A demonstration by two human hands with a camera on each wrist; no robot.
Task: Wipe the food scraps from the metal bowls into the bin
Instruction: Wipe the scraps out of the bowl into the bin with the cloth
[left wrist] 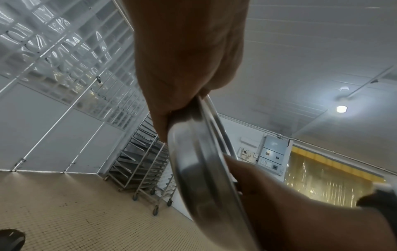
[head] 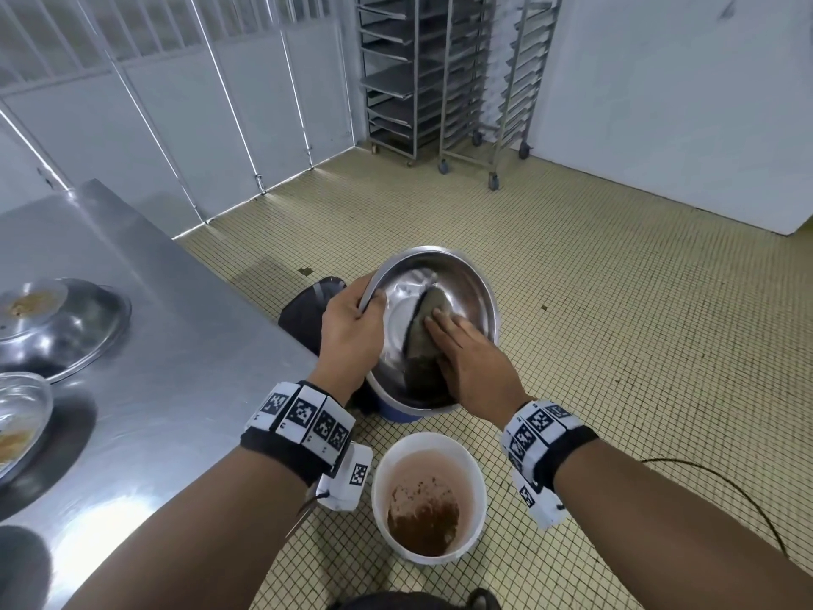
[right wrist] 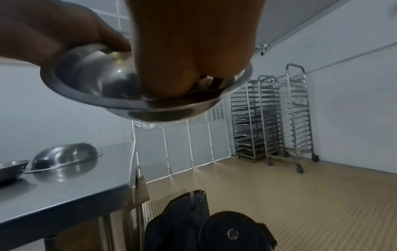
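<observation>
Only from the head view can you see inside the metal bowl (head: 457, 284): a dark cloth (head: 424, 332) lies across its bottom, long axis running from the near rim toward the far one. From the left wrist the bowl (left wrist: 193, 163) shows edge-on. It is tipped up, mouth toward the person, above a blue bin (head: 402, 415), with a white bucket (head: 382, 477) of brown scraps nearer. The left hand (head: 349, 330) curls round the left rim, thumb inside. The right hand (head: 468, 361) presses the cloth with straight fingers. Two more bowls (right wrist: 64, 157) sit on the steel table (head: 176, 345).
</observation>
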